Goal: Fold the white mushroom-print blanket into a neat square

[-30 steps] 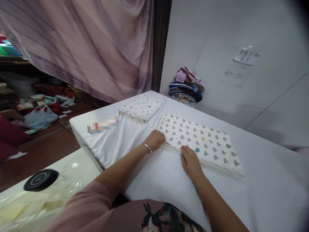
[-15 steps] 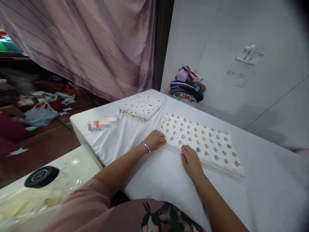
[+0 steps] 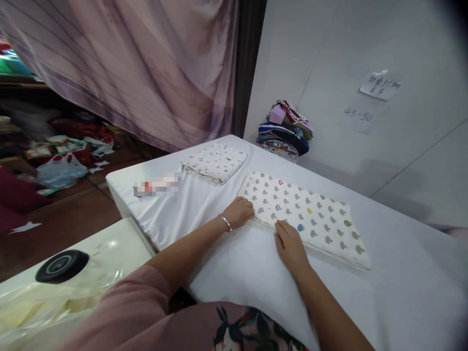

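Mushroom-print cloth [image 3: 310,214]: long axis left-far to right-near; left hand [image 3: 239,212] at near-left corner, right hand [image 3: 291,243] on near edge; can't tell if either grips.

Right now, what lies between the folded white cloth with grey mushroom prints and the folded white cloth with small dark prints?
The head view shows only a narrow strip of white table covering between the mushroom-print cloth and the dark-print cloth.
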The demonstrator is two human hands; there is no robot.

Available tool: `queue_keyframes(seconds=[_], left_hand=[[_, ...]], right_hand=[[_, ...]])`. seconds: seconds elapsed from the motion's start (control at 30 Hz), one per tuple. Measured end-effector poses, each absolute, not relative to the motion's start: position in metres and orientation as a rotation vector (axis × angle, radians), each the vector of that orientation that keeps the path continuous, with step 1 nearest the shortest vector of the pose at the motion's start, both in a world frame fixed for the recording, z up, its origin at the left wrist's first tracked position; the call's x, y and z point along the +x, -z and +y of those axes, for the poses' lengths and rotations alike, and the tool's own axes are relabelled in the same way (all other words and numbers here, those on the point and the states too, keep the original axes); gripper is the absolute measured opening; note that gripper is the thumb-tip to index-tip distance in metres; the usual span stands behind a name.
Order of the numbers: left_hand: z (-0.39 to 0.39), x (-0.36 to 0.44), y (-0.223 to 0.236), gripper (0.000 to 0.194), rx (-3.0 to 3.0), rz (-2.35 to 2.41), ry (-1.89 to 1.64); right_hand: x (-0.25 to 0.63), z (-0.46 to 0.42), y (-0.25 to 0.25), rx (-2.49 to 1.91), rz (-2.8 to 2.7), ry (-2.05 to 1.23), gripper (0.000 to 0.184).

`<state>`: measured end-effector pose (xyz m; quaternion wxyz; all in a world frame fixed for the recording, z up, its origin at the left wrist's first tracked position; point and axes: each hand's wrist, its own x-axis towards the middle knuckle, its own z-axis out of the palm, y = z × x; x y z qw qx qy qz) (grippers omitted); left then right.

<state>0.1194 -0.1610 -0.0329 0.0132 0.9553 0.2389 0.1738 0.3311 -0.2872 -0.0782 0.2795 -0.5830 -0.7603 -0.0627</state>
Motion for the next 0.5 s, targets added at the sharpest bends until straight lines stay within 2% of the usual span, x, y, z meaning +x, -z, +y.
queue_keyframes(seconds=[0.5], left_hand=[[-0.1657, 0.1148, 0.0377, 0.019, 3.002, 0.663, -0.693]], right_hand=[[0.3315, -0.2875, 0.0775, -1.554, -2.039, 0.17, 0.035]])
